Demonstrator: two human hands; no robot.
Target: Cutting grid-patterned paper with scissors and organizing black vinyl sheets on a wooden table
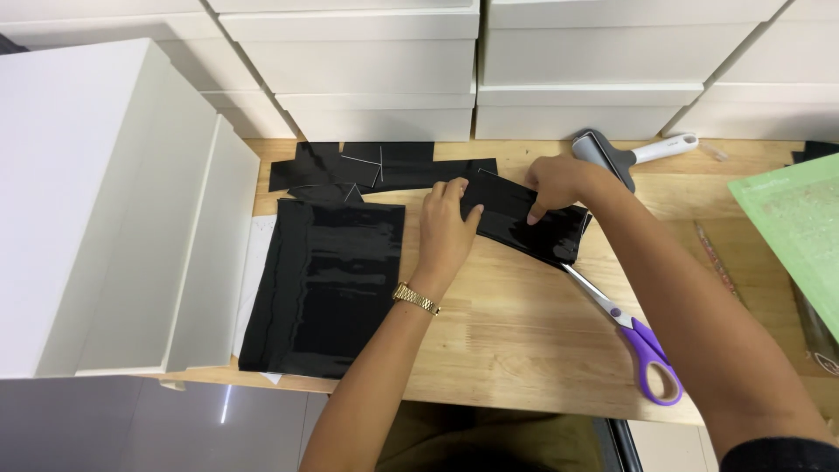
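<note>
Purple scissors (636,336) just beside hand-pressed black sheet (524,225), table edge near.

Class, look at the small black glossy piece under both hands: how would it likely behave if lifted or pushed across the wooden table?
The small black piece looks thin and lies flat, so it would probably flop and feel light. Its glossy surface suggests it may slide easily on the wooden table. The left hand and right hand press it down.
</note>
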